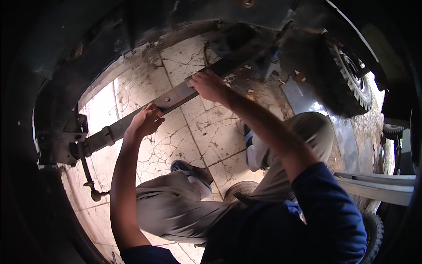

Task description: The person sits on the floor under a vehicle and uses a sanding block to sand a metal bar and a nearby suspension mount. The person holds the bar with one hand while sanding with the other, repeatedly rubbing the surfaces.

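A long grey metal leaf spring (pixel 118 128) runs from the lower left up to the right beneath a dark vehicle frame. A band clip wraps its left part, and a bolt head shows near its middle. My left hand (pixel 147 119) has its fingers curled over the spring's near side, left of the bolt. Farther right, my right hand (pixel 208 85) is closed over the spring's upper surface. Its fingertips are partly hidden. At the spring's left end stands a dark bracket (pixel 75 147) with a thin rod (pixel 87 171) hanging down to a rounded joint.
Dark vehicle parts arch overhead. A toothed metal wheel (pixel 354 81) is at the right, with a metal sheet (pixel 303 99) and debris on the floor nearby. Metal rails (pixel 378 187) lie at my right. A round metal piece (pixel 241 189) sits between my legs on the cracked tiles (pixel 171 145).
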Demonstrator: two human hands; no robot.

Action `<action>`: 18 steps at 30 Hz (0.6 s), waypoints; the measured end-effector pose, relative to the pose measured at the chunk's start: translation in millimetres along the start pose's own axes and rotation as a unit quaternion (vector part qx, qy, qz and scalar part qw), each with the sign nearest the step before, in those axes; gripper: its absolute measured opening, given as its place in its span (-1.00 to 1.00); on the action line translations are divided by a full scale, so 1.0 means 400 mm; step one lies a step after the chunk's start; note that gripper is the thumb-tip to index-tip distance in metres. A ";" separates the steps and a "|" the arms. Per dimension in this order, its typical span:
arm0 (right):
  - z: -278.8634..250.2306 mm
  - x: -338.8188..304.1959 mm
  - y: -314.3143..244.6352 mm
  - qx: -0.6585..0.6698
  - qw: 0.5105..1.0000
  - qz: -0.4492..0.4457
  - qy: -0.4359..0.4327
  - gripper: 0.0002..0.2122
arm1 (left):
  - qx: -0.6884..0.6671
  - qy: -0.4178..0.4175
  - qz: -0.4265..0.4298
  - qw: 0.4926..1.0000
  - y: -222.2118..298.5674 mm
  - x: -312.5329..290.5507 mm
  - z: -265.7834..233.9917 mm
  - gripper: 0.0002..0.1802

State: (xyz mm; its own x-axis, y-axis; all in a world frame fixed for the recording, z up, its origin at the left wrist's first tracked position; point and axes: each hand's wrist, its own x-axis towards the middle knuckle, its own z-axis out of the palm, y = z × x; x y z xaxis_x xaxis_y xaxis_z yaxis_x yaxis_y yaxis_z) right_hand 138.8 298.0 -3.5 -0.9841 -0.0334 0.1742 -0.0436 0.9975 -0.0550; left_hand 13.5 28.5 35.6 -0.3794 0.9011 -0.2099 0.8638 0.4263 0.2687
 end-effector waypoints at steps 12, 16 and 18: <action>-0.512 -0.081 -0.043 0.174 0.968 -0.032 -0.175 -0.68 | 0.028 -0.129 -0.079 0.988 0.047 0.039 -0.052 -0.71; -0.601 -0.172 0.029 0.222 0.969 -0.013 -0.106 -0.64 | 0.090 -0.030 -0.037 0.995 0.050 0.040 -0.014 -0.82; -0.639 -0.215 0.062 0.210 0.969 0.068 -0.110 -0.62 | 0.067 0.000 -0.022 0.998 0.028 0.029 -0.002 -0.87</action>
State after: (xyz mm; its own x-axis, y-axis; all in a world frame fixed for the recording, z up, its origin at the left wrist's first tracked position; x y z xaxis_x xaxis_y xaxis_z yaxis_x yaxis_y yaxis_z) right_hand 266.1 341.3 231.6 -0.9966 0.0376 -0.0734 0.0676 0.8825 -0.4654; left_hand 18.3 43.8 37.0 -0.4178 0.8817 -0.2193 0.8827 0.4510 0.1316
